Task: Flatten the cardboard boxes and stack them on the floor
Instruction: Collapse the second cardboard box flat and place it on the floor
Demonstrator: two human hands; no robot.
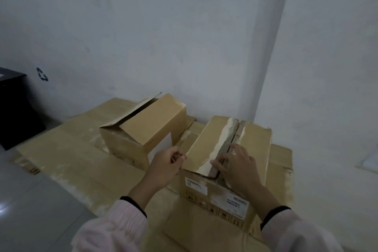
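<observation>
A closed cardboard box [255, 149] with labels on its near side stands in front of me, its top seam torn where tape came off. My right hand [235, 165] lies flat on the top, fingers at the seam between the two flaps. My left hand [167, 163] pinches the box's near left top corner. Behind and to the left stands a second box [143, 131] with its top flaps loose and partly raised. Both boxes rest on flattened cardboard sheets [71, 149] spread over the floor.
A white wall runs behind, with a corner pillar [317, 67] at the right. A black cabinet [14, 106] stands at the far left. Grey tiled floor [30, 200] shows at the lower left.
</observation>
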